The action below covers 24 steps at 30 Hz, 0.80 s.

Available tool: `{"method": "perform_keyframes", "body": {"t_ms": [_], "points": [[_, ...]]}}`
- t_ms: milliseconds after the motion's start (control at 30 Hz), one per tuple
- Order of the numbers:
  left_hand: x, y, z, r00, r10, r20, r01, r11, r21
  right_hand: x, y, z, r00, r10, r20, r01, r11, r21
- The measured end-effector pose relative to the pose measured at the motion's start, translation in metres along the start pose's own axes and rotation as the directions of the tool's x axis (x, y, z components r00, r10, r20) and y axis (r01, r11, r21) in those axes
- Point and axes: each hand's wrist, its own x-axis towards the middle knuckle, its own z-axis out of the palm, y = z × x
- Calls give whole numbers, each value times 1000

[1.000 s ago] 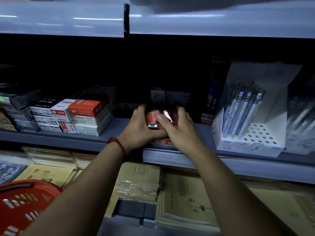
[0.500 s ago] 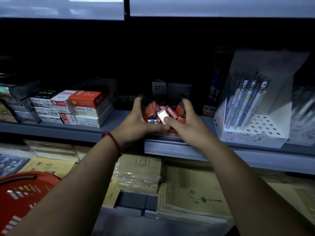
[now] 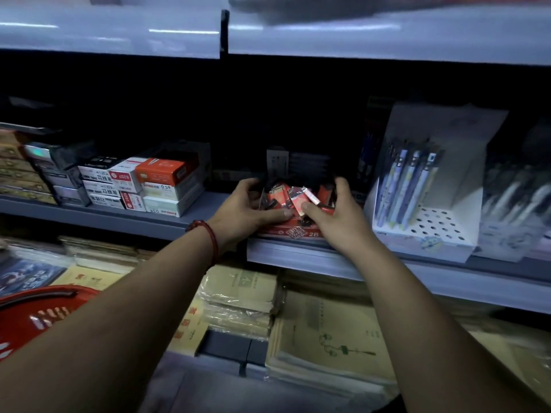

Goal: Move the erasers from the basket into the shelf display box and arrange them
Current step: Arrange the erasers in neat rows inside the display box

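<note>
**Ana:** At the eight o'clock corner of the view, what is this red thing?

**Ben:** It is a round red plastic basket [image 3: 29, 314]. Only a part of its rim and slotted wall shows, and the left forearm crosses in front of it. What lies inside I cannot tell.

**Ana:** And on the grey metal shelf [image 3: 134, 217], at nine o'clock from the hands?

**Ben:** Small cardboard boxes in white, red and orange [image 3: 155, 183] stand there in stacks, apart from the hands.

**Ana:** Now the left hand [image 3: 243, 213]?

**Ben:** It has a red string bracelet [image 3: 210, 234] at the wrist. Its fingers curl round the left side of a heap of small erasers in red and white wrappers [image 3: 293, 198], and its thumb lies along the front of the heap.

**Ana:** Where exactly are the erasers?

**Ben:** They are piled in a low red cardboard display box marked 2B [image 3: 298, 233], which stands at the front edge of the shelf. They lie in disorder, some tilted.

**Ana:** And the right hand [image 3: 340, 222]?

**Ben:** It holds the heap from the three o'clock side, with the fingers curled behind and the thumb pressing on one eraser. The two thumb tips are close together at the front.

**Ana:** What is at three o'clock from the display box?

**Ben:** A white cardboard pen stand with a perforated base [image 3: 432, 234] is just beside the right hand, and blue and white pens [image 3: 408, 186] lean in it. At six o'clock, on the lower shelf, lie yellowish paper notebooks [image 3: 328, 332].
</note>
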Motion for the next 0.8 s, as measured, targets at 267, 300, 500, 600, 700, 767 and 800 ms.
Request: {"method": "perform_keyframes", "body": {"t_ms": [267, 300, 500, 600, 700, 767, 800], "points": [[-6, 3, -12, 1000, -5, 11, 5, 1000, -14, -16, -4, -6, 962, -264, -75, 246, 949, -196], [-7, 3, -13, 1000, 14, 1, -14, 999, -32, -16, -6, -5, 952, -300, -57, 281, 934, -221], [-4, -8, -29, 997, 71, 29, -67, 992, -103, -3, -28, 9, 916, -398, -46, 380, 899, -216], [7, -7, -32, 992, 55, 113, -43, 993, -109, -2, -25, 20, 895, -443, -51, 417, 872, -255], [16, -9, -39, 987, 57, 149, -36, 989, -145, 5, -23, 24, 875, -483, 25, 462, 819, -340], [22, -14, -44, 993, 42, 110, -19, 980, -199, 7, -23, 25, 863, -506, 14, 489, 826, -282], [25, -15, -45, 995, 36, 89, -16, 975, -223, 8, -22, 26, 853, -522, 6, 504, 820, -272]]}}
